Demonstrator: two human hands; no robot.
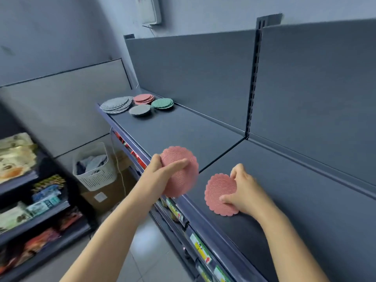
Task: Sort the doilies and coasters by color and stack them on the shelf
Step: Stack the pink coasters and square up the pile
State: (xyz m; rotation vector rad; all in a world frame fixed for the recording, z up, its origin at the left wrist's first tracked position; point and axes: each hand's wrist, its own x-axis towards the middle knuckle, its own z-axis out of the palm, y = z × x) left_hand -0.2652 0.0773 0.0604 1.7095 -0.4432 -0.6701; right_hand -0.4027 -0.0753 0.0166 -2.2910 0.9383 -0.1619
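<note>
Two hands full: my left hand [157, 176] grips the raised coaster [186, 183], right hand [247, 190] pinches the shelf coaster [216, 191]; pink stack [143, 99] lies far leftward, nearer my left.

pink ribbed coasters [218, 193], green stack [162, 103], grey shelf [295, 200]

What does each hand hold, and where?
The left hand grips the raised pink coaster by its left edge; right hand pinches the lower pink coaster by its right edge.

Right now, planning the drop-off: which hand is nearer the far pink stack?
Left. The left hand, holding a pink coaster, is closer to the pink stack; the right hand grips a second coaster farther back.
</note>
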